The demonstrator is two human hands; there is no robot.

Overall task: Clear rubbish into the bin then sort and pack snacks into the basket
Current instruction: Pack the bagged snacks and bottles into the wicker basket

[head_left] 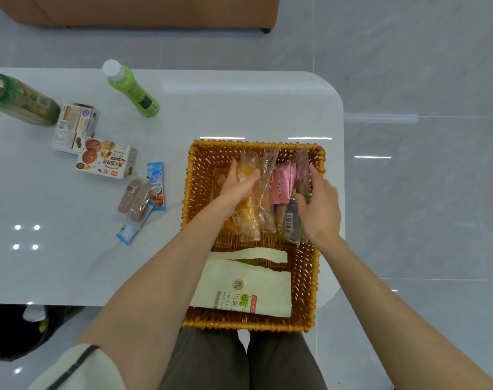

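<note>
An orange wicker basket point(200, 153) sits at the table's right end. Several clear-wrapped snacks lie side by side in its far half: yellow cakes point(246, 218), a pink packet point(281, 182) and a dark bar with a barcode point(291, 220). A pale cream bag point(245, 288) with green print fills the near half. My left hand point(236, 184) rests flat with straight fingers on the yellow cakes. My right hand point(318, 204) curls round the packets at the right of the row, thumb on the dark bar.
On the white table point(239, 108) to the left lie wrapped biscuits and blue sachets point(139, 202), two snack boxes point(106, 159), a green bottle point(131, 88) and a larger bottle point(17, 99). A black bin point(20, 330) stands below the table's near-left edge.
</note>
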